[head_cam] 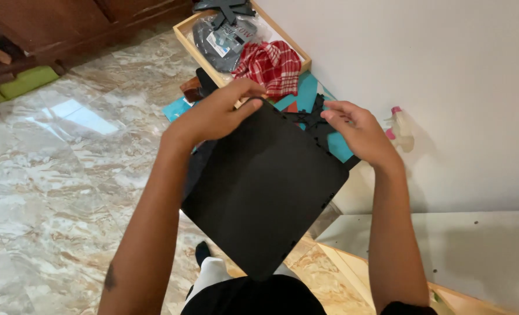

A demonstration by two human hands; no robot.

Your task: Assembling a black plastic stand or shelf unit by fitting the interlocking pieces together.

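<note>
A flat black square panel (265,186) with rounded corners is held tilted in front of me, above my lap. My left hand (216,114) grips its far left corner with the fingers curled over the edge. At the far right edge my right hand (356,128) pinches the panel near a small black bracket-like piece (312,119); whether that piece is joined to the panel I cannot tell.
A shallow wooden tray (185,32) on the marble floor (67,175) holds grey bagged parts and a red checked cloth (271,64). A teal sheet (306,93) lies beside it. A spray bottle (399,128) stands by the white wall. White boards (446,245) lie at right.
</note>
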